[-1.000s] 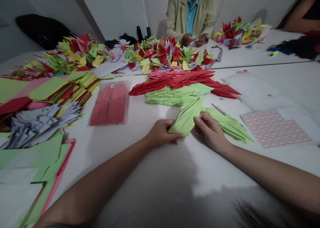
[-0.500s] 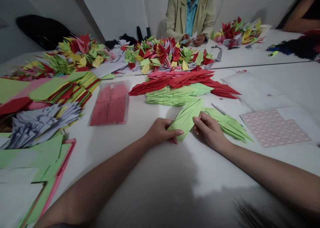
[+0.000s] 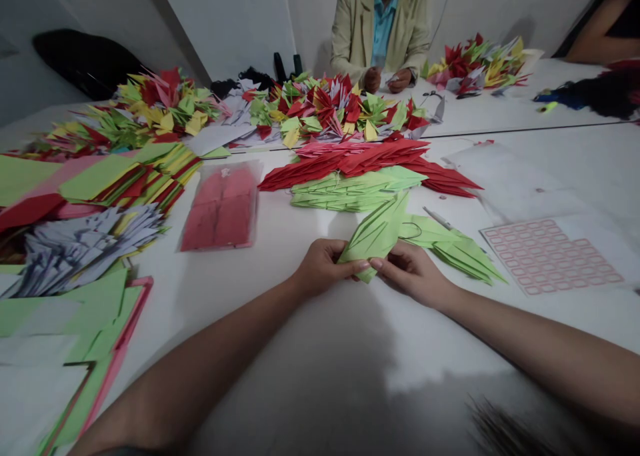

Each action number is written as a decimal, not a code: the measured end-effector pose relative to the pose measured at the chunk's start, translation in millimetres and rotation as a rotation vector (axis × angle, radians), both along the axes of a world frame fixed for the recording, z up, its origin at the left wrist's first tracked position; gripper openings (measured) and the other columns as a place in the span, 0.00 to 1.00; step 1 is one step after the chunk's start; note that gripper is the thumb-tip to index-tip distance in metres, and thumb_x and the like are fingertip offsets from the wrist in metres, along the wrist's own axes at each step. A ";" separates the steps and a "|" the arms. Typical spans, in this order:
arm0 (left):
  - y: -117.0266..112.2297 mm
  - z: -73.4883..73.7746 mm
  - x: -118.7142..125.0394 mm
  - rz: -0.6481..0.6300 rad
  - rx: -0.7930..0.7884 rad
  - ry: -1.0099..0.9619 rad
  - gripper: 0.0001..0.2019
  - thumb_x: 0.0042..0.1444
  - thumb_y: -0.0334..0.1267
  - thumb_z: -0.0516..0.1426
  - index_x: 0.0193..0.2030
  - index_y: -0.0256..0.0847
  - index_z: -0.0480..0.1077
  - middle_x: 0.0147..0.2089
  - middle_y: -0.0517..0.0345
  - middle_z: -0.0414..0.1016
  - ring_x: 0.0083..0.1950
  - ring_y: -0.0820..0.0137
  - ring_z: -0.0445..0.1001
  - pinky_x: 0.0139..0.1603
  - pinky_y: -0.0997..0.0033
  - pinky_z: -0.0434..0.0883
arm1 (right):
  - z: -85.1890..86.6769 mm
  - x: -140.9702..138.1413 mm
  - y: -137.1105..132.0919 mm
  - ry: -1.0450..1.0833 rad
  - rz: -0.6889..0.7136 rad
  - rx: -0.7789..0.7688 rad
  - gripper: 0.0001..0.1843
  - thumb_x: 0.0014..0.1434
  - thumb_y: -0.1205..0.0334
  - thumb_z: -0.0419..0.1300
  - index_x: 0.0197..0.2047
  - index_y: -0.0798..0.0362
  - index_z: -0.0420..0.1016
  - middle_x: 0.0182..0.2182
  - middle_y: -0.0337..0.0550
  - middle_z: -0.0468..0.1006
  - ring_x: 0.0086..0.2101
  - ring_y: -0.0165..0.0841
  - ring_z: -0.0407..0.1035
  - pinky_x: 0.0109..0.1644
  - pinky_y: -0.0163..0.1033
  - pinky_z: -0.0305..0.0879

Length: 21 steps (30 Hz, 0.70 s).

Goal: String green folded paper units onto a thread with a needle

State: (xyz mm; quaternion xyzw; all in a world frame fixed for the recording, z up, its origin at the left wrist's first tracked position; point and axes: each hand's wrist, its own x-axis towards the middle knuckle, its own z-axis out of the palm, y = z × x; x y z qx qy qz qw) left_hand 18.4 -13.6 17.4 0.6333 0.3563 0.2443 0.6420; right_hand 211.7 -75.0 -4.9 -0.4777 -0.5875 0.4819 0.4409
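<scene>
A stack of folded light-green paper (image 3: 376, 229) is held over the white table, its pointed end tilting away to the upper right. My left hand (image 3: 327, 264) grips its lower left edge, thumb on top. From the right, my right hand (image 3: 413, 269) pinches the lower edge, the two thumb tips almost meeting. Just beyond my right hand lie more folded green papers (image 3: 463, 249), with a thin dark loop on them and a pen (image 3: 437, 218) beside them. Behind the held stack are a green folded bundle (image 3: 345, 191) and red folded papers (image 3: 370, 159).
On the left lie a bagged red paper pack (image 3: 220, 206), white folded strips (image 3: 83, 246) and green sheets (image 3: 90, 316). A sticker sheet (image 3: 550, 256) is at right. Colourful folded-paper heaps (image 3: 320, 106) stand at the back, where a person in a beige jacket (image 3: 345, 29) handles paper.
My right hand has slid down from the stack's right side to its lower edge, close to my left thumb. My left hand keeps its grip. The person opposite has moved their hands slightly.
</scene>
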 end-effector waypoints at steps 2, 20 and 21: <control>-0.8 0.3 0.4 0.005 0.002 -0.023 0.15 0.46 0.44 0.67 0.28 0.31 0.73 0.23 0.62 0.71 0.25 0.78 0.68 0.25 0.81 0.63 | -1.3 1.0 0.3 0.004 0.046 -0.035 0.17 0.62 0.47 0.59 0.34 0.54 0.69 0.21 0.34 0.63 0.22 0.26 0.56 0.24 0.34 0.51; 2.2 1.8 -1.8 -0.049 -0.090 -0.030 0.18 0.47 0.48 0.66 0.32 0.31 0.74 0.27 0.58 0.72 0.28 0.74 0.69 0.28 0.77 0.64 | 6.4 4.7 -3.7 -0.017 0.061 -0.072 0.28 0.66 0.43 0.50 0.21 0.55 0.66 0.15 0.35 0.62 0.17 0.25 0.53 0.21 0.34 0.48; 2.5 1.9 -2.2 -0.067 -0.093 -0.030 0.18 0.47 0.48 0.66 0.32 0.31 0.74 0.27 0.58 0.72 0.28 0.74 0.69 0.27 0.77 0.63 | 4.9 4.4 -3.2 0.016 0.024 -0.060 0.28 0.66 0.43 0.50 0.22 0.54 0.65 0.15 0.35 0.62 0.17 0.25 0.54 0.21 0.35 0.48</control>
